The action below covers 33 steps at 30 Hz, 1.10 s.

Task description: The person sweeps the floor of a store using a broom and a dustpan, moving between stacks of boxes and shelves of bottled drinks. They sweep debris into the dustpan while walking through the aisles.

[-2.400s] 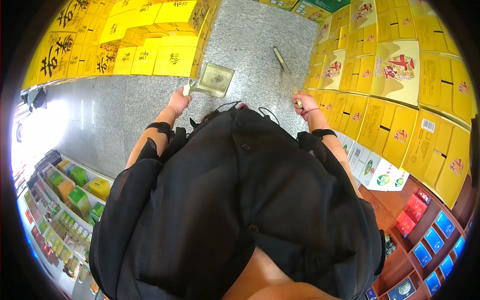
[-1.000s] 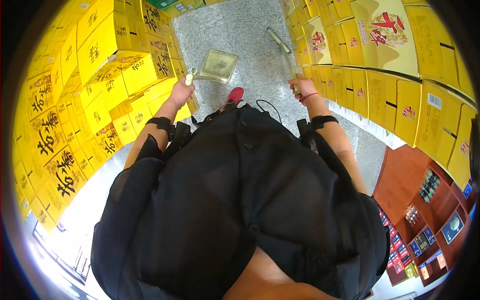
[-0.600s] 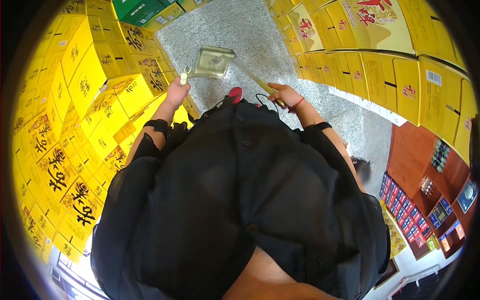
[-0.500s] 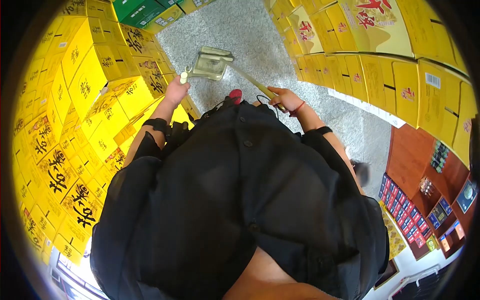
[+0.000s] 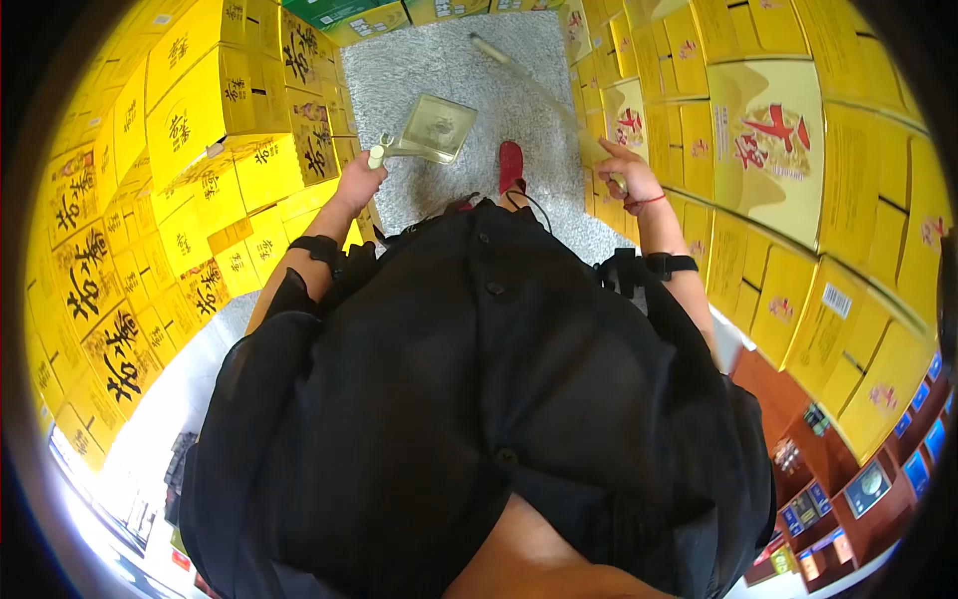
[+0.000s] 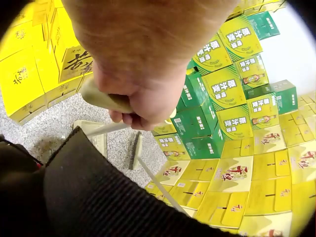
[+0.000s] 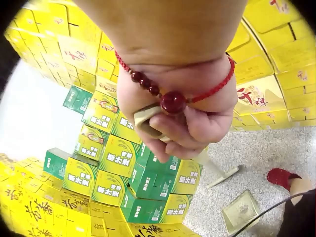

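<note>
Between stacks of yellow boxes (image 5: 766, 150), grasping the dustpan (image 5: 439, 128) by its handle in the left hand (image 5: 361, 182), curling fingers round it. Extending the pan low over the grey floor (image 5: 409, 70), without revealing whether touching. Grasping the broom (image 5: 491, 50) in the right hand (image 5: 631, 178), holding its head apart from the dustpan. In the head view, blurring along the broom's handle and cutting off the green boxes (image 6: 195, 123) at the top edge; in both wrist views, showing these piling high. In the left wrist view, covering part of the dustpan with a dark strap (image 6: 98, 187), yet showing the broom's head clearly, near the pan. In the right wrist view alone, revealing beads (image 7: 174, 102) on the red bracelet (image 7: 217, 89). Only in the head view, showing wooden shelves (image 5: 768, 394); plainly there and from the right wrist, showing a red shoe (image 5: 510, 165) near the dustpan.
</note>
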### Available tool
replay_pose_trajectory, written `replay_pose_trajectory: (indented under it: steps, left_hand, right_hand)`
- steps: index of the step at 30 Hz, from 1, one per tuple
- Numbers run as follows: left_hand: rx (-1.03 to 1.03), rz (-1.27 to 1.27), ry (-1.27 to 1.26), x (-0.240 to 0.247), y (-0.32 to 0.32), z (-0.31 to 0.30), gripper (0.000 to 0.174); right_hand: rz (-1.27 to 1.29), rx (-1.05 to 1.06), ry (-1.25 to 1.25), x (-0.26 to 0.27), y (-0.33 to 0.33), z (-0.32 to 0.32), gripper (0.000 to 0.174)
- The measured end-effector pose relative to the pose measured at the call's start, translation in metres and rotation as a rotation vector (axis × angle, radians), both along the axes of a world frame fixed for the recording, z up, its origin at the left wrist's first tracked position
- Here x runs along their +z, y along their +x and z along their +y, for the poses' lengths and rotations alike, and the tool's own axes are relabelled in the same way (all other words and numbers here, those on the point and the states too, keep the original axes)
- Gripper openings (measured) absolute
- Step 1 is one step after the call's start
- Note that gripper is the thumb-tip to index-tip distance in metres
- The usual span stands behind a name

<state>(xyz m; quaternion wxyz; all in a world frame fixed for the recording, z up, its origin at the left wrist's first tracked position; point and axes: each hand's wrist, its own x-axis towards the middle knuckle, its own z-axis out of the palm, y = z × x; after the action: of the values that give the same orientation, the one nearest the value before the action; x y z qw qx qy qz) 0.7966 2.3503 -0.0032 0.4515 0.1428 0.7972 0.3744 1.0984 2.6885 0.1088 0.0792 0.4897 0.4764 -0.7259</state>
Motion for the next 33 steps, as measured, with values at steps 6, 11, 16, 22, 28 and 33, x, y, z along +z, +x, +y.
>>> replay_pose_trajectory:
  steps: [6, 11, 16, 22, 28, 33]
  left_hand:
    - [0.105, -0.040, -0.020, -0.007, 0.006, 0.037, 0.025]
    - [0.117, -0.026, -0.043, -0.006, 0.012, 0.073, 0.025]
    - [0.175, -0.059, -0.041, 0.002, 0.014, 0.101, 0.025]
    - [0.148, 0.025, -0.176, 0.002, 0.014, 0.125, 0.028]
    - [0.235, -0.050, -0.126, 0.012, 0.011, 0.134, 0.033]
    - [0.262, -0.034, -0.107, 0.008, 0.020, 0.140, 0.032]
  right_hand:
    - [-0.023, -0.023, 0.052, -0.024, -0.041, 0.081, 0.066]
    - [-0.090, 0.036, 0.026, -0.065, -0.067, 0.105, 0.050]
    - [-0.203, 0.569, -0.025, -0.061, -0.061, 0.097, 0.067]
    - [-0.028, 0.440, -0.185, -0.017, -0.051, 0.129, 0.055]
    - [0.008, 0.288, -0.180, -0.016, -0.038, 0.182, 0.063]
    - [0.040, 0.236, 0.021, -0.037, -0.069, 0.219, 0.064]
